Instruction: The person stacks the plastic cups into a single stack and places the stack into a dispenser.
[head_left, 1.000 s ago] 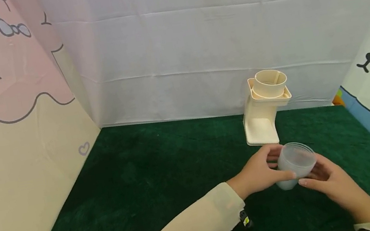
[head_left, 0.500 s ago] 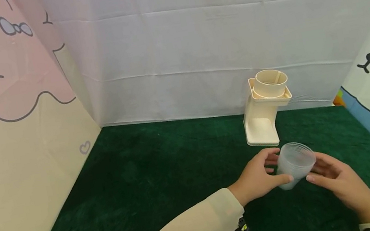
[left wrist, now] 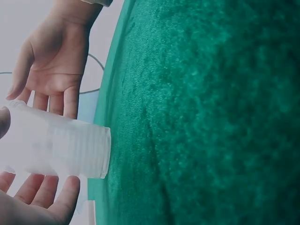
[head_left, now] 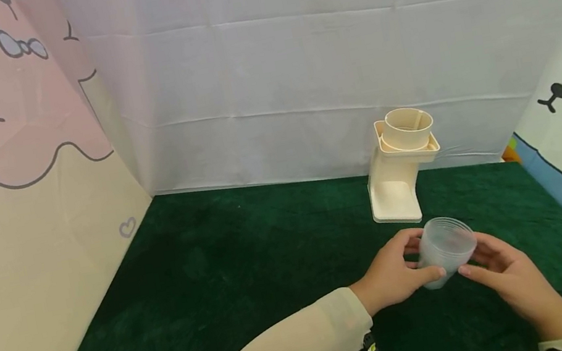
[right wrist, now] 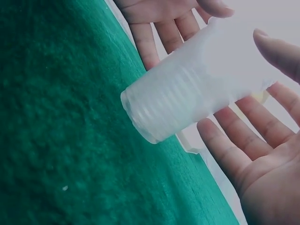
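Observation:
A stack of clear plastic cups [head_left: 443,250], its several rims nested together, tilts slightly between my two hands, close over the green cloth. My left hand [head_left: 391,272] holds it from the left, with the thumb across the near side and the fingers round the far side. From the right, my right hand [head_left: 507,273] curves its fingers round the stack, its thumb tip right at the near wall. Ridges of the cups [left wrist: 70,140] show in the left wrist view. In the right wrist view, the base of the stack [right wrist: 140,117] points down toward the cloth.
Behind the cups stands a cream plastic holder [head_left: 395,199] with a flat base and a round ring [head_left: 408,128] on top, near the white back curtain [head_left: 253,80]. Green cloth [head_left: 249,250] covers the table; printed curtains [head_left: 44,242] flank it.
My left hand has slid slightly down and toward me along the stack. My right thumb drew back a little, then came closer again. The stack stays almost in place.

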`<action>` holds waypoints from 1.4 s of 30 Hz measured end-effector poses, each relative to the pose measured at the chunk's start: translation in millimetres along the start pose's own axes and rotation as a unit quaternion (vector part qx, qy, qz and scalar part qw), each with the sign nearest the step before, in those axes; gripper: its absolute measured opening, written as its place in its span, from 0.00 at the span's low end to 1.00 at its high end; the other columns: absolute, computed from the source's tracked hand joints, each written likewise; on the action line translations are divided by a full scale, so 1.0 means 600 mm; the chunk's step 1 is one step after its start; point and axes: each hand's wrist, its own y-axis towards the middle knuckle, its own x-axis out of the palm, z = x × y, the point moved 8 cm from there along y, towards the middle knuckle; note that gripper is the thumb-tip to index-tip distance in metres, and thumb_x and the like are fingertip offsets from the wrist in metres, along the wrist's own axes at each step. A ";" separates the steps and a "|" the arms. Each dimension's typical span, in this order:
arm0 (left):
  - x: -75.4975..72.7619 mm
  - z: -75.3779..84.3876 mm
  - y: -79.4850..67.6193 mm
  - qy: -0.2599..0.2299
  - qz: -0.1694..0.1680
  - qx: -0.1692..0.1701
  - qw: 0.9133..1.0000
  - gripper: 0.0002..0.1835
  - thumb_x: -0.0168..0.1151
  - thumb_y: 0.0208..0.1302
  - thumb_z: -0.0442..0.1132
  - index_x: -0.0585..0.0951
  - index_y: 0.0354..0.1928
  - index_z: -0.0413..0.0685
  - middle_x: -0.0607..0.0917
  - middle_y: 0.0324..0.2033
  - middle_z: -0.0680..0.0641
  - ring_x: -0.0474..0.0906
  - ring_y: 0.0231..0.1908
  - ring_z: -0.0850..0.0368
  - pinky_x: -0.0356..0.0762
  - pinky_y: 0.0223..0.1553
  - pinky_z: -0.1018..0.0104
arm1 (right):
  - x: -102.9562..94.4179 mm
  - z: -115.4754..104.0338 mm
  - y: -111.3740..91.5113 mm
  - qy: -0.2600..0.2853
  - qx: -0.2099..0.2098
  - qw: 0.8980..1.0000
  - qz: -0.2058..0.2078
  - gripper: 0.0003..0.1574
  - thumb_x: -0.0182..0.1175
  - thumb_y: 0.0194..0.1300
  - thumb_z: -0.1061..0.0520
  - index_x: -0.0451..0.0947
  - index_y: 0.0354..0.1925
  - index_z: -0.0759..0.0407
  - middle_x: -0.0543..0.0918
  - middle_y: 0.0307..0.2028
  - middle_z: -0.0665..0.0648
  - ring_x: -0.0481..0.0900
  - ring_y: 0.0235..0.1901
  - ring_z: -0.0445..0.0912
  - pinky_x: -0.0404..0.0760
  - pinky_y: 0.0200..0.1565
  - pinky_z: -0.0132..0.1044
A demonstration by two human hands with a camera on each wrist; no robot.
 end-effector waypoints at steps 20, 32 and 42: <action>-0.038 0.048 0.006 0.031 -0.015 0.003 0.999 0.29 0.64 0.60 0.50 0.65 0.63 0.65 0.73 0.52 0.64 0.70 0.51 0.70 0.75 0.44 0.71 | 0.001 -0.058 0.025 -0.119 -0.009 0.993 0.020 0.34 0.59 0.66 0.53 0.61 0.66 0.56 0.71 0.58 0.62 0.72 0.49 0.32 0.77 0.41 0.27; -0.091 0.131 0.023 0.068 -0.011 0.041 0.997 0.29 0.64 0.60 0.50 0.65 0.62 0.61 0.73 0.52 0.62 0.69 0.52 0.69 0.73 0.48 0.69 | -0.015 -0.138 0.067 -0.136 -0.021 0.990 0.012 0.35 0.58 0.66 0.50 0.59 0.68 0.53 0.72 0.57 0.57 0.73 0.49 0.34 0.78 0.40 0.27; -0.134 0.198 0.064 0.081 -0.024 0.071 0.994 0.32 0.65 0.59 0.49 0.63 0.64 0.58 0.72 0.53 0.60 0.69 0.52 0.69 0.70 0.53 0.68 | -0.042 -0.211 0.114 -0.117 -0.059 0.991 0.006 0.32 0.57 0.67 0.56 0.61 0.67 0.50 0.73 0.54 0.51 0.76 0.47 0.38 0.80 0.39 0.30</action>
